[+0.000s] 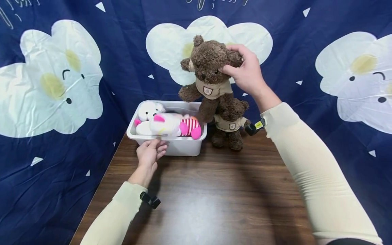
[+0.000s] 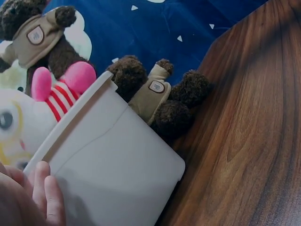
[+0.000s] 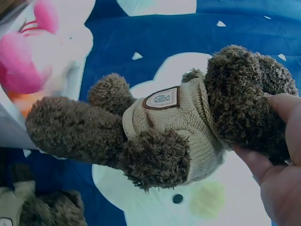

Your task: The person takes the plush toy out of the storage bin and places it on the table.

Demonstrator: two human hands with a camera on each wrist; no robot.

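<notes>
Bear A (image 1: pixel 209 63), brown plush w/ beige knit shirt and shield-shaped badge, is suspended above table (image 1: pixel 196 190), in front of backdrop (image 1: pixel 122 51); R hand (image 1: pixel 246 69) grasps it at side of head nr ear, thumb on face side, other fingers behind; body hangs tilted, lower foot adj to R end of bin (image 1: pixel 183 148); R wrist view shows same leg extended twd bin edge; contact btwn foot and rim: cannot tell

L hand (image 1: pixel 150 154) is positioned at front rim of bin, L of ctr; L wrist view shows fingers along outer wall just below rim; pinch on rim: cannot tell, thumb not clearly visible

Bin is white plastic, rectangular, approx upright at rear of table; contents incl white plush (image 1: pixel 148 110) w/ dark eyes at L end, and striped plush (image 1: pixel 191 126) lying on its side along front wall; latter has white head, yellow markings, red/white striped body, bright pink feet; head to L, feet to R

Bear B (image 1: pixel 231 117), same type as Bear A (brown fur, beige shirt, badge), is upright on table just beside R end of bin; in head view Bear A's legs partly overlap its head

Table surface is dark brown wood grain w/ bright reflection nr ctr; backdrop is dark blue fabric w/ white clouds and small white triangles; sleeves (image 1: pixel 306 156) are cream; black wrist units (image 1: pixel 150 200) are fitted, one per wrist; R unit carries yellow label
</notes>
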